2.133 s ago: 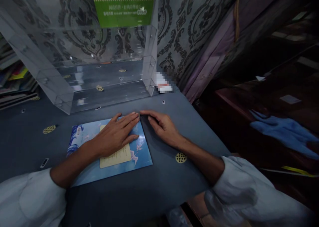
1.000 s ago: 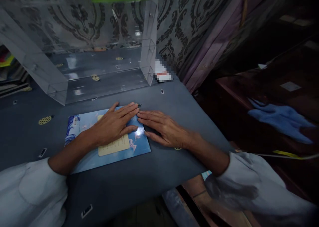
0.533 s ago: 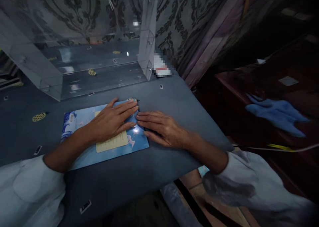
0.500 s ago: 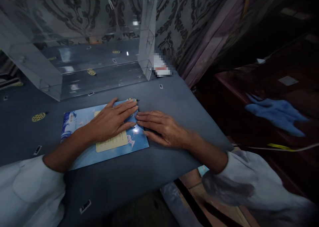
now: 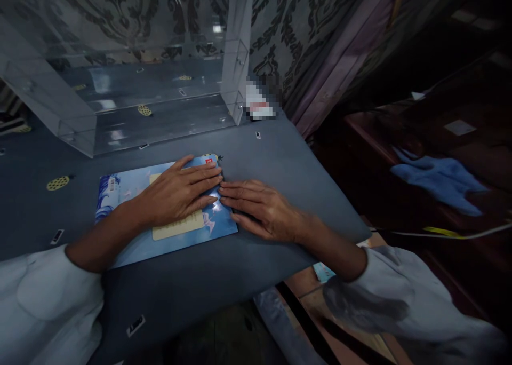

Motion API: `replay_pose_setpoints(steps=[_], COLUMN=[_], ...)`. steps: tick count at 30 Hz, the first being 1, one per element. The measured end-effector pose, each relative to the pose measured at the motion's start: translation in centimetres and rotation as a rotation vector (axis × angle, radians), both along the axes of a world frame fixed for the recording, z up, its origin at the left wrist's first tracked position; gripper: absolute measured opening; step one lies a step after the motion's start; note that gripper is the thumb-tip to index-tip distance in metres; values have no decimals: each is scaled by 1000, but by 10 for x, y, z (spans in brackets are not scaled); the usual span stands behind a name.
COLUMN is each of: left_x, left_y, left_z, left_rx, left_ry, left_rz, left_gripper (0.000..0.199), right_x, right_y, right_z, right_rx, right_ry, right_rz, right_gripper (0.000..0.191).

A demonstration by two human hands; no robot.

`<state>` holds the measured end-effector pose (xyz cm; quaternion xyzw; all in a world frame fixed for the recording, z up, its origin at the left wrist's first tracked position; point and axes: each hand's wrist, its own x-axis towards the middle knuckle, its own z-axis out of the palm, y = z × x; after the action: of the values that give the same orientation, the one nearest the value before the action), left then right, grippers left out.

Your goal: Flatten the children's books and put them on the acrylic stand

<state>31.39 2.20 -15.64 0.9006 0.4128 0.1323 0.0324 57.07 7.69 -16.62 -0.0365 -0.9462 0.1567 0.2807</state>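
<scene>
A thin blue book (image 5: 136, 247) with a cream text panel, a barcode and a small red mark lies flat on the grey patterned tabletop (image 5: 168, 295). Palm down, my left hand (image 5: 180, 191) rests across its upper middle, fingers stretched toward the book's right edge and thumb apart. My right hand (image 5: 262, 207) lies flat beside that same edge, its fingertips touching the book's border and nearly meeting my left fingers. The book's surface under my left palm is hidden.
A clear acrylic shelf (image 5: 236, 82) stands at the back of the table, with a pixelated white item (image 5: 260, 106) beside it. Striped items (image 5: 12, 109) sit at the far left. A blue cloth (image 5: 440, 181) lies at the right beyond the table, near a white cable.
The view has shifted slightly. My left hand has moved a little on the book, uncovering the small red mark near its top right corner. My right hand stays at the book's edge.
</scene>
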Motion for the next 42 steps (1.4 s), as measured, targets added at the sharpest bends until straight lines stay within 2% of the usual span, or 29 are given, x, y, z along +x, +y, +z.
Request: replay_pose_setpoints(steps=[8,16,23,33,42], left_x=[4,9,16,22,28], left_y=[-3,-8,-24,-49,-65], left_z=[7,11,12,10,10], left_rx=[26,-44,4,-47,46], left_ry=[-69,-18,-26,-35,23], left_rz=[-110,-97,-184,-175,-179], left_gripper=[40,41,43,47,48], right_x=[11,20,28,36,35], right_y=[-14,-27,-39,-53,-53], right_z=[3,5,7,7,8], right_rx=[-34,-73,-58,-46,-33], right_ry=[-36,-88,-66,-61,-21], right_rz=[25,1,-2,-11,-9], right_gripper=[31,33,33,29,22])
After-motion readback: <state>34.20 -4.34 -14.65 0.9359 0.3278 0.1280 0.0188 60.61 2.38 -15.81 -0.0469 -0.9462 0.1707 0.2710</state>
